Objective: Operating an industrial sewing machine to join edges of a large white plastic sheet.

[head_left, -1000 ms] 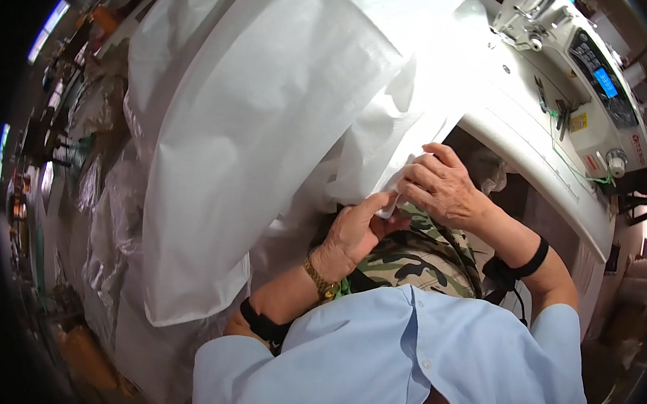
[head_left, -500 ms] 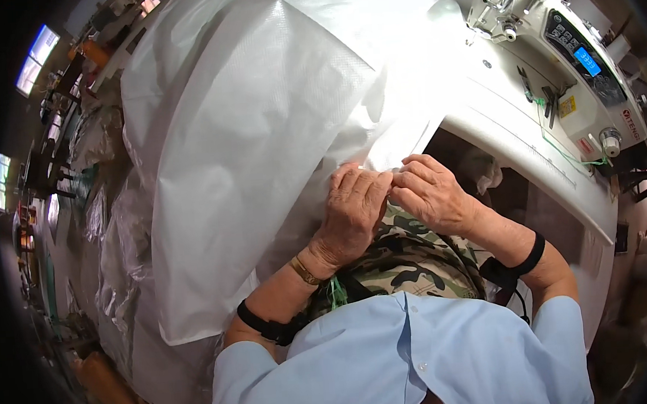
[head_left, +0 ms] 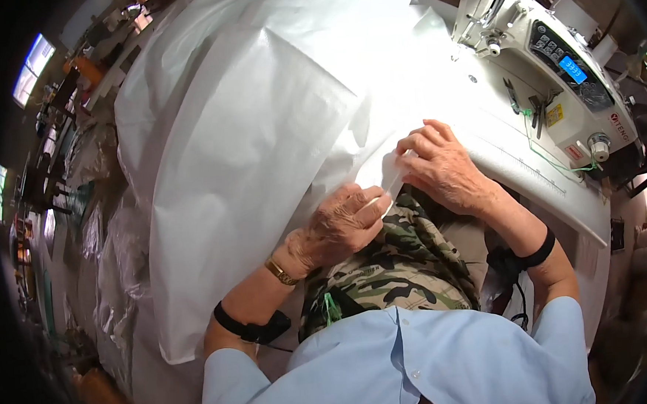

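A large sheet of white woven plastic fabric (head_left: pixel 238 133) spreads over the sewing table and hangs down on the left toward my lap. Its near edge runs between my two hands. My left hand (head_left: pixel 345 223) is closed on that edge, with a bit of white showing past the thumb and forefinger. Farther right and higher up, my right hand (head_left: pixel 443 166) has bent fingers pinching the same edge near the table's front. The fingertips of both hands are partly hidden by the fabric and by the hands themselves.
At the right stands a white sewing machine (head_left: pixel 553 77) with a lit blue display. Small thread snippers (head_left: pixel 512 96) and green thread (head_left: pixel 538 144) lie beside it on the white tabletop (head_left: pixel 500 128). Crumpled clear plastic (head_left: pixel 115 252) is heaped at the left.
My hands, which were together, have moved apart. The left has come down and toward me; the right has gone up and slightly right, and the fabric edge now stretches between them.
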{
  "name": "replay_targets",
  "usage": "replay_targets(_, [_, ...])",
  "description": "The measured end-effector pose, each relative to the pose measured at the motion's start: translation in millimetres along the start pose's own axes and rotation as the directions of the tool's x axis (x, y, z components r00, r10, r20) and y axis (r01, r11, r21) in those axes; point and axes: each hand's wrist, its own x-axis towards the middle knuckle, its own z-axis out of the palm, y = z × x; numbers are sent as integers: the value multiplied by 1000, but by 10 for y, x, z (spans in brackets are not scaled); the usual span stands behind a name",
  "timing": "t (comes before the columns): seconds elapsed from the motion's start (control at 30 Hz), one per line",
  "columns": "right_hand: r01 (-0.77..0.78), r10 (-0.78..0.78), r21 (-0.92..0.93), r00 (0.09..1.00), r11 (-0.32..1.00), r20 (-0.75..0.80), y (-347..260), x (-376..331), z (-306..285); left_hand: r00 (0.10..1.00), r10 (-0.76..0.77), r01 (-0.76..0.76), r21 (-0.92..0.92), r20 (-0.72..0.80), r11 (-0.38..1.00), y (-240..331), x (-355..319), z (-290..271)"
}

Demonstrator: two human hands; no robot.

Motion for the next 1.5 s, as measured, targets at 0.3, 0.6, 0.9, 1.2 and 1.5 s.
replay_targets(0.3, [67,-98,171,979,983,181,176,27,43,962,188,-137,-245,198,960,-191,261,-64])
replay_targets(0.6, [140,-166,315,985,939,54,414,123,103,970,-211,242,-420,119,875,-164,387,-178])
replay_targets(0.9, [20,-22,318,1000,948,3,727,145,160,851,-481,484,-669,211,564,-224,372,-259])
replay_targets(1.2, [30,-29,285,1000,958,-9,930,193,114,726,-565,640,-686,392,347,-278,338,-357])
replay_targets(1.5, [3,-10,315,1000,949,20,1174,232,149,694,-613,630,-730,378,264,-309,358,-401])
